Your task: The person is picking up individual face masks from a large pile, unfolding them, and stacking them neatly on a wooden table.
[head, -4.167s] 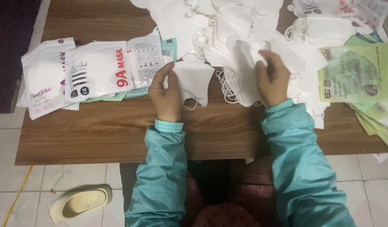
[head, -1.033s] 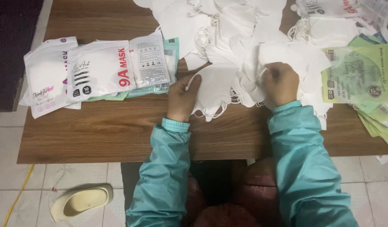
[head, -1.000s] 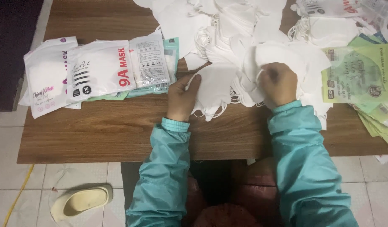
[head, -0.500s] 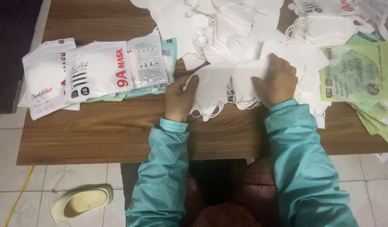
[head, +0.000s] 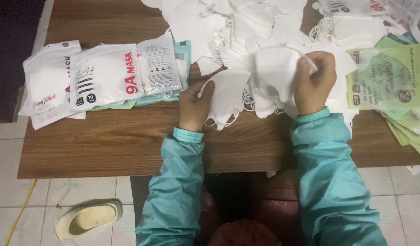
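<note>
My left hand point(head: 195, 105) rests flat on the left edge of a small stack of white face masks point(head: 228, 98) lying on the wooden table point(head: 128, 136). My right hand point(head: 313, 82) pinches another white face mask point(head: 273, 73) by its right edge and lifts it slightly above the stack. Both arms wear teal sleeves. A large heap of loose white masks point(head: 237, 27) spreads across the table behind my hands.
Filled white mask pouches point(head: 101, 75) lie at the left of the table. Green flat pouches point(head: 392, 77) are piled at the right. A pale slipper point(head: 85, 219) sits on the tiled floor below the table's left front.
My right hand, which pressed flat on the stack half a second ago, has picked up a mask and raised it. My left hand has stayed on the stack.
</note>
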